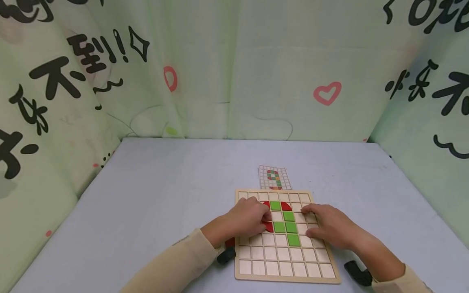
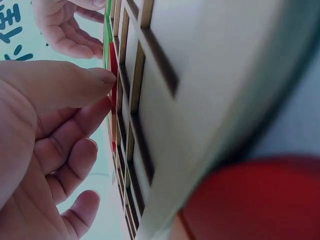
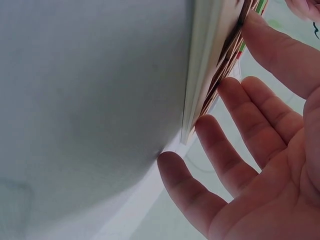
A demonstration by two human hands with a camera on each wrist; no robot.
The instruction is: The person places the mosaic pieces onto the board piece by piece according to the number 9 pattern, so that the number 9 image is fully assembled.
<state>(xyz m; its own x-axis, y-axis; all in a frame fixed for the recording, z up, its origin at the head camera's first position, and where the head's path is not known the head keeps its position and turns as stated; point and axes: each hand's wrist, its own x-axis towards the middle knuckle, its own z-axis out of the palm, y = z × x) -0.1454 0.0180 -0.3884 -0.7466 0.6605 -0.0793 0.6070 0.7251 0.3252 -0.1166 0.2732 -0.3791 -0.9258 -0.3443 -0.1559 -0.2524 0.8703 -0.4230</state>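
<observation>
Left hand (image 1: 247, 217) narrow, fingertips at the left-hand red pieces (image 1: 269, 227) on the gridded board (image 1: 287, 279); impossible to tell whether pinching or just pressing. Apparently seating a piece: square it to its cell, press flat, avoid nudging the green squares (image 1: 279, 227) to the right. With right hand (image 1: 331, 226) loosely spread at the board's right side, steady lightly. Check against the pattern card (image 1: 275, 178), beyond the far edge on the desk (image 1: 165, 183).

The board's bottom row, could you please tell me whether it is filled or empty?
Empty: in the head view, the board is pale and bare all along that row.
</observation>
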